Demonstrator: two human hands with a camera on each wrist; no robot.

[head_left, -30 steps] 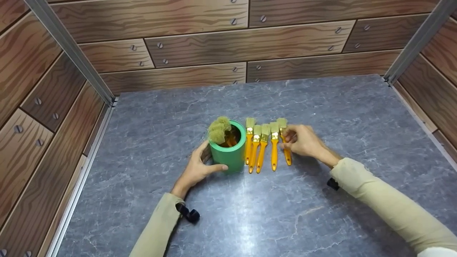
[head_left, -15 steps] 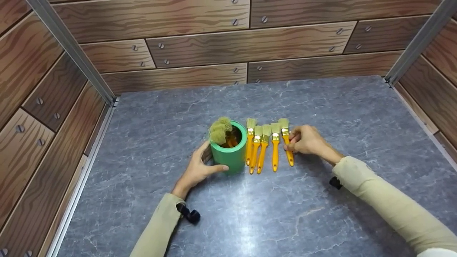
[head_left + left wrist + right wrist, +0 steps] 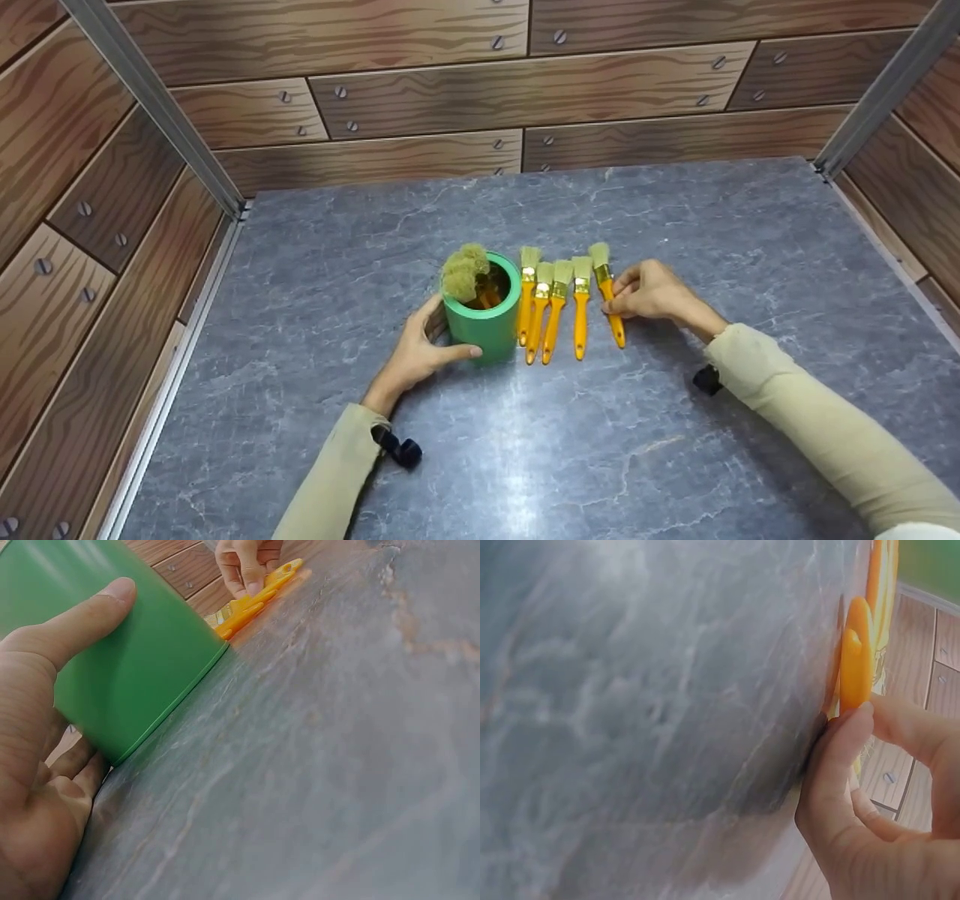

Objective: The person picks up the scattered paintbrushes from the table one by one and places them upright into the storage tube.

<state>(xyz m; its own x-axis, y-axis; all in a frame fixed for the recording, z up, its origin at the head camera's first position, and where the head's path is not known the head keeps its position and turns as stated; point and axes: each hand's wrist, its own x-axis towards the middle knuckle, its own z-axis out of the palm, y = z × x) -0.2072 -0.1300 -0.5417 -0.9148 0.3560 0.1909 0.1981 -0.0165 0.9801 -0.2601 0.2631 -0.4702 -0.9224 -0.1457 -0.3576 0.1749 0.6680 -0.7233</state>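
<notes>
- On my left, the wood-patterned side wall (image 3: 71,217) meets the grey, marbled table (image 3: 360,247).
- The person's left sleeve (image 3: 330,472) reaches in from below, with a black device (image 3: 397,448) at the wrist.
- The left hand (image 3: 415,349) grips the green canister (image 3: 484,334), thumb across the front, the other fingers curved around its far left side.
- The canister stands upright on the table, mouth upward. Pale bristle heads (image 3: 460,277) crowd the left of its opening, with bits of orange handle inside; how many brushes these are, I can't tell.
- Just right of it lie four orange-handled brushes (image 3: 553,315), bristles pointing away from the person. The left three sit close together; the fourth is slightly apart.
- Next comes the fifth brush (image 3: 606,281), tilted, its bristle end leaning left. Whether it touches the table, I can't tell.
- The right hand (image 3: 651,292) pinches that brush's handle, thumb and fingertips clamped on it.
- Farthest right, the other sleeve (image 3: 810,427) carries its own black piece (image 3: 706,381) near the cuff.
</notes>
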